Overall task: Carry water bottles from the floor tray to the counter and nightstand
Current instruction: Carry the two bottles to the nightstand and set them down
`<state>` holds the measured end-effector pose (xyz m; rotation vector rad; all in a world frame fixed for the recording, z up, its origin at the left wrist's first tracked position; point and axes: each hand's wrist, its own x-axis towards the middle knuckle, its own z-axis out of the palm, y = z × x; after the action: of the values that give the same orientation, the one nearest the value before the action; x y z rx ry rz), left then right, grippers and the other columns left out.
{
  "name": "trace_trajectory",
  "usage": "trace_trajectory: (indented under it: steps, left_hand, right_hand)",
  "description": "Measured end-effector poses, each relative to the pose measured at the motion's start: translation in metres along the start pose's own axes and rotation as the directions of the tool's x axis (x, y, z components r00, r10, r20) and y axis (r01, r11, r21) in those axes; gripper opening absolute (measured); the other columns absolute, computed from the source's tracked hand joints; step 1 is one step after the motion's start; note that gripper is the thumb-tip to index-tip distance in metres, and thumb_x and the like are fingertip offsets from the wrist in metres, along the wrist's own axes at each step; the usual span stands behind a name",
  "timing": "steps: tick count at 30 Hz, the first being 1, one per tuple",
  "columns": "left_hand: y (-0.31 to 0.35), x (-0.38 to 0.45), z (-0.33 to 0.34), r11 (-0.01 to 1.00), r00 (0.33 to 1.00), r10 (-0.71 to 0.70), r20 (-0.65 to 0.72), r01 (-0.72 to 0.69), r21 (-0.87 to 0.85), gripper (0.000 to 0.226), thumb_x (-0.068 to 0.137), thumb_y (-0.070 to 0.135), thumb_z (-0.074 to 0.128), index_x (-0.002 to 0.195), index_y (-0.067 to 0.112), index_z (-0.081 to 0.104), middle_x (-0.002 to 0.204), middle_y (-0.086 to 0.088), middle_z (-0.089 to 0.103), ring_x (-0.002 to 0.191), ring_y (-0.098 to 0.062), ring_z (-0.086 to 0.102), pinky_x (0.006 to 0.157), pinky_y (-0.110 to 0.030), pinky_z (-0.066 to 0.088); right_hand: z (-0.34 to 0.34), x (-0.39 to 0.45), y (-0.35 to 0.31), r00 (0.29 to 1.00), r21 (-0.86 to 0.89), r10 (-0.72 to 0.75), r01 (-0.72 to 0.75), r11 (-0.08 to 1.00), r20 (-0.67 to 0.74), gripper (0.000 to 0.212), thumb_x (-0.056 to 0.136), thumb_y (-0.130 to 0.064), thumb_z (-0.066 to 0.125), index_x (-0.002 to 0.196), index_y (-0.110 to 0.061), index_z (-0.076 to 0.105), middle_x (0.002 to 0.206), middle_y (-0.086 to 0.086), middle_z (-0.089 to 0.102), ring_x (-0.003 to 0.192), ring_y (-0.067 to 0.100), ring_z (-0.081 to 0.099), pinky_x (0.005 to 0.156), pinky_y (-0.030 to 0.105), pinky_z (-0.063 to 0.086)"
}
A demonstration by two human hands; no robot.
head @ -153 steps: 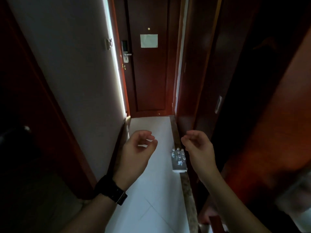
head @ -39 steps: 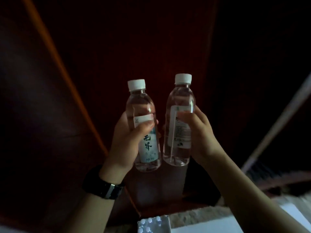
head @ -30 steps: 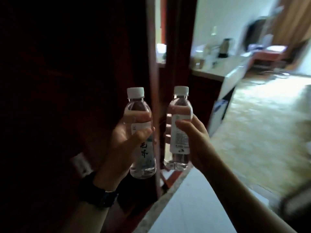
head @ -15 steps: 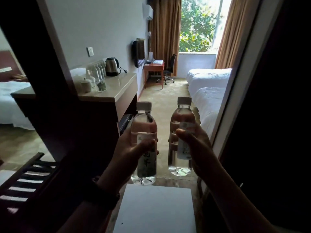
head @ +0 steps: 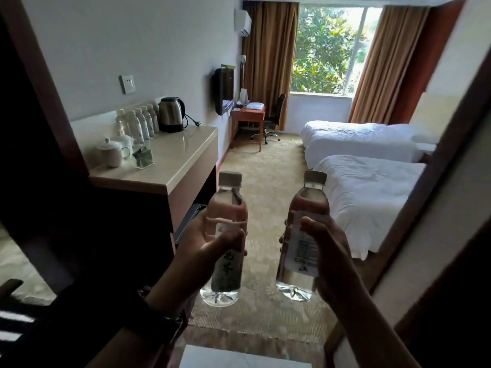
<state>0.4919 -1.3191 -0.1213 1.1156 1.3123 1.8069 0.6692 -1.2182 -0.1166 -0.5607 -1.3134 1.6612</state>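
I hold two clear water bottles upright in front of me, both with white caps. My left hand (head: 204,243) grips the left bottle (head: 225,272) around its labelled middle. My right hand (head: 329,251) grips the right bottle (head: 300,277) the same way. The beige counter (head: 183,158) stands ahead on the left, just beyond the left bottle, with a row of several water bottles (head: 139,123) along its back wall. The floor tray and the nightstand are out of view.
On the counter stand a steel kettle (head: 171,114), white lidded cups (head: 111,152) and a small holder of sachets (head: 143,158). Two white beds (head: 364,187) fill the right side. A carpeted aisle (head: 265,168) runs toward a desk, chair and window. Dark door frames flank me.
I took two bottles from the tray by the entry door, turned round into the room, and have moved a little forward toward the counter. The bottles are held slightly further apart.
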Motion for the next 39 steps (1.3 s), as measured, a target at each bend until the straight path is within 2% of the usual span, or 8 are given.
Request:
trace_trajectory:
  steps: [5,9,15,21,26,29,32,39]
  left_hand:
    - [-0.008,0.145,-0.029,1.0,0.999,0.031,0.043,-0.031,0.004,0.039,0.065,0.034,0.072,0.098,0.015,0.064,0.087,-0.033,0.061,0.07,-0.036,0.067,0.064,-0.042,0.057]
    - [-0.013,0.24,-0.024,1.0,0.995,0.027,0.094,-0.026,-0.009,0.027,0.064,0.038,0.07,0.089,0.031,0.069,0.087,-0.02,0.064,0.071,-0.031,0.067,0.064,-0.035,0.057]
    - [-0.055,0.371,-0.002,1.0,0.995,0.017,0.101,-0.016,-0.012,0.046,0.061,0.038,0.073,0.098,0.012,0.064,0.087,-0.022,0.064,0.069,-0.029,0.066,0.059,-0.03,0.057]
    - [-0.125,0.521,0.041,1.0,0.993,0.006,0.12,-0.009,0.023,0.029,0.062,0.04,0.072,0.086,0.025,0.07,0.086,-0.012,0.07,0.067,-0.026,0.069,0.059,-0.029,0.057]
    - [-0.168,0.666,0.082,0.999,0.994,-0.005,0.105,0.0,0.049,0.04,0.06,0.042,0.073,0.093,0.019,0.067,0.086,-0.013,0.07,0.068,-0.029,0.07,0.061,-0.033,0.057]
    - [-0.182,0.744,0.097,0.999,0.994,0.029,0.108,-0.034,0.042,0.039,0.061,0.041,0.072,0.092,0.019,0.067,0.084,-0.02,0.066,0.067,-0.027,0.07,0.06,-0.03,0.057]
    - [-0.195,0.818,0.102,0.996,0.995,0.033,0.093,-0.04,0.076,0.039,0.061,0.045,0.069,0.092,0.021,0.066,0.088,-0.022,0.065,0.067,-0.025,0.071,0.059,-0.027,0.058]
    - [-0.269,1.009,0.1,0.994,0.997,0.036,0.061,-0.042,0.097,0.038,0.063,0.046,0.069,0.093,0.024,0.064,0.088,-0.019,0.066,0.068,-0.028,0.073,0.06,-0.029,0.058]
  right_hand:
    - [0.012,0.143,0.007,0.999,-0.076,-0.029,0.027,0.997,-0.026,0.051,0.064,-0.039,0.072,0.107,-0.014,0.063,0.086,0.009,0.069,0.071,0.025,0.068,0.059,0.034,0.059]
    - [0.003,0.234,-0.001,0.997,-0.108,-0.07,0.065,0.992,-0.043,0.058,0.063,-0.04,0.071,0.112,-0.008,0.06,0.085,0.01,0.068,0.07,0.024,0.068,0.058,0.034,0.058]
    - [-0.039,0.362,0.009,0.99,-0.136,-0.106,0.093,0.986,-0.089,0.058,0.064,-0.042,0.07,0.111,-0.01,0.06,0.087,0.012,0.067,0.073,0.027,0.069,0.059,0.034,0.057]
    - [-0.11,0.509,0.039,0.986,-0.104,-0.137,0.126,0.987,-0.097,0.044,0.069,-0.035,0.071,0.106,-0.013,0.063,0.082,0.006,0.068,0.07,0.022,0.068,0.057,0.031,0.058]
    - [-0.162,0.656,0.045,0.982,-0.126,-0.163,0.15,0.981,-0.1,0.048,0.067,-0.038,0.07,0.107,-0.012,0.063,0.085,0.009,0.067,0.071,0.024,0.066,0.059,0.03,0.058]
    - [-0.181,0.744,0.041,0.985,-0.151,-0.158,0.145,0.978,-0.076,0.038,0.075,-0.029,0.069,0.109,-0.013,0.062,0.091,0.014,0.066,0.074,0.025,0.067,0.061,0.03,0.059]
    - [-0.196,0.825,0.043,0.987,-0.174,-0.149,0.137,0.975,-0.056,0.037,0.079,-0.026,0.062,0.112,-0.01,0.06,0.089,0.011,0.067,0.073,0.023,0.068,0.06,0.028,0.059]
    - [-0.234,1.023,0.089,0.986,-0.213,-0.152,0.134,0.968,-0.069,0.042,0.078,-0.028,0.063,0.113,-0.004,0.06,0.09,0.012,0.068,0.073,0.024,0.069,0.06,0.029,0.058]
